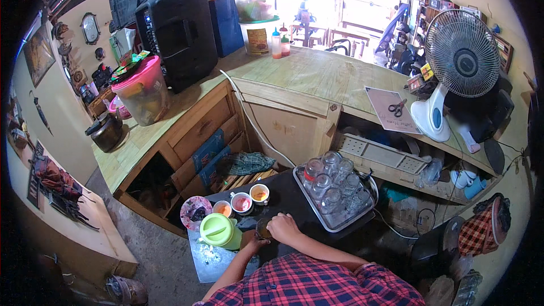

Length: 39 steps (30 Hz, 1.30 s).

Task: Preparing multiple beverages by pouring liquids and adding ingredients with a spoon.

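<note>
My left hand [253,242] is wrapped round a small drinking glass [262,229] with a dark yellowish content, low over the dark table [297,215]. Right beside its rim, my right hand [283,229] is closed with fingertips bent down; whatever it grips is hidden. A light green lidded pitcher [220,230] stands just left of my left hand. Behind it are three cups: one with orange content [223,208], one with pink [242,203] and one with yellow [259,194]. A pink-stained bowl [196,213] holding something dark sits at the left.
To the right, a metal tray [335,228] carries several upside-down glass mugs [331,199]. A wooden counter [294,79] wraps around the far side, bearing a black speaker [178,34], a pink-lidded tub [144,93], scissors [397,107] and a white fan [462,56]. A white cable [255,116] hangs down.
</note>
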{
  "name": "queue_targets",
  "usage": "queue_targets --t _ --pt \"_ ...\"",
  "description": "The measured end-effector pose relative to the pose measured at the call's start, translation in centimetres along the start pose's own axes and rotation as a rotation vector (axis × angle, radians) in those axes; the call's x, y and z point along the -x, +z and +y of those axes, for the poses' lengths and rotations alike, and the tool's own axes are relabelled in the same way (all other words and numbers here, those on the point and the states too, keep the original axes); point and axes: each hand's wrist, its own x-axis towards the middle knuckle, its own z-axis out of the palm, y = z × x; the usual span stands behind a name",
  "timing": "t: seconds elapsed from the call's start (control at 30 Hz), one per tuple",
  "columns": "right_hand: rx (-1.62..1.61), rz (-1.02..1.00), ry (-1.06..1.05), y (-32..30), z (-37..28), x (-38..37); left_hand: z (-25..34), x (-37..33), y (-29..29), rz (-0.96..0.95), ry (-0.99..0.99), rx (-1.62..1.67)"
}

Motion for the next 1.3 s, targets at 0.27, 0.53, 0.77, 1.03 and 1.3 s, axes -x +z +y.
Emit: queue_targets --t 0.27,0.53,0.77,1.03,1.3 --pt "0.035 -0.017 0.009 0.1 0.0 -0.1 0.6 0.1 -0.4 -0.009 0.005 -0.067" --pt "0.012 0.023 -0.006 0.2 0.2 -0.3 -1.3 -0.9 0.8 -0.018 -0.087 -0.149" --pt "-0.023 -0.020 -0.053 0.4 0.1 -0.8 -3.2 -0.8 1.5 -0.015 -0.027 -0.032" --pt "-0.095 0.059 -0.026 -0.3 0.4 -0.8 -1.5 -0.1 1.1 0.031 -0.103 -0.055" --pt "-0.075 0.097 -0.044 0.4 0.8 -1.1 -0.4 0.3 0.2 -0.020 -0.089 -0.012"
